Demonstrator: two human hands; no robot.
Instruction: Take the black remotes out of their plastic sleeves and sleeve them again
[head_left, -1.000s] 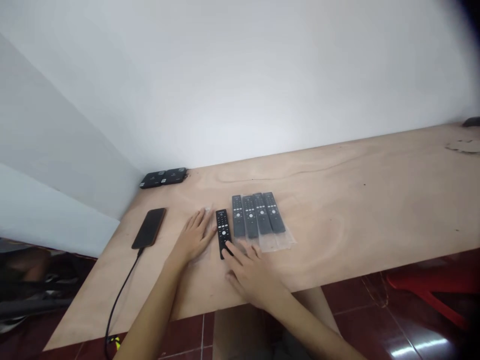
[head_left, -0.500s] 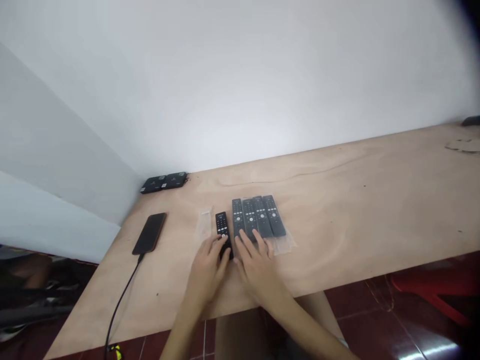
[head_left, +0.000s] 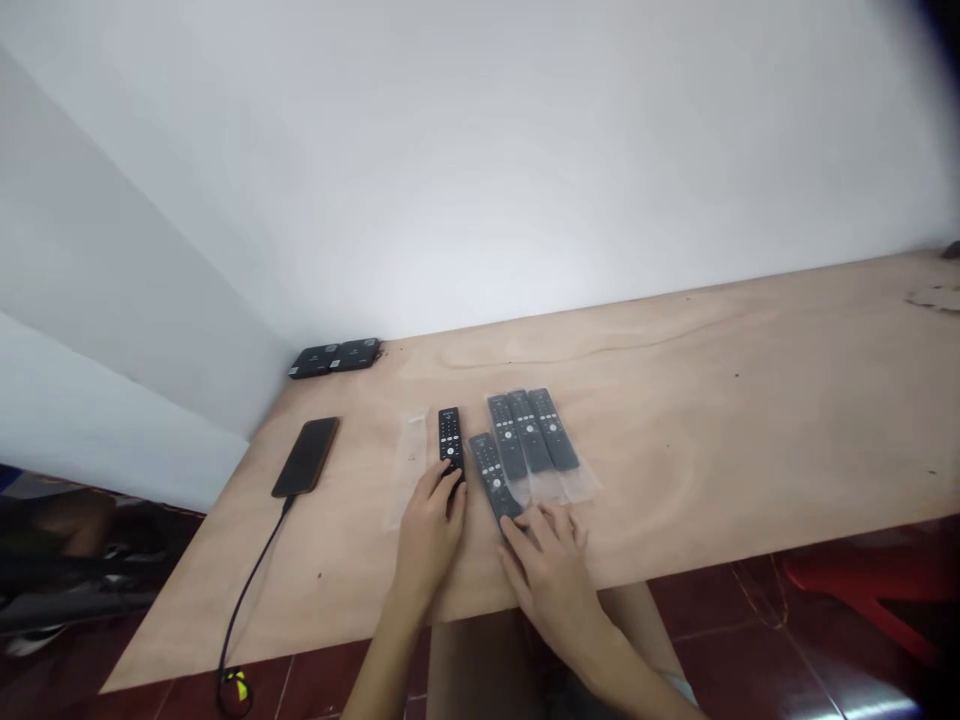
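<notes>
A bare black remote control (head_left: 449,435) lies on the wooden table, and the thumb and fingers of my left hand (head_left: 431,525) close around its lower end. To its left is a flat, clear plastic sleeve (head_left: 410,460). My right hand (head_left: 551,565) has its curled fingers on the bottom end of a sleeved remote control (head_left: 491,472), which lies slanted and nearer to me than the others. Beyond it, three more sleeved remote controls (head_left: 529,435) lie side by side, the loose ends of their plastic sleeves towards me.
A phone (head_left: 306,457) with a black cable (head_left: 251,580) lies at the left of the table (head_left: 712,430). Two flat black boxes (head_left: 334,357) sit in the back corner against the white wall (head_left: 487,180). Part of a red chair (head_left: 862,590) shows below right.
My right hand has drawn the leftmost sleeved remote control towards me, out of the row, and tilted it. The bare remote control has moved slightly away from me, straighter, with my left hand still at it.
</notes>
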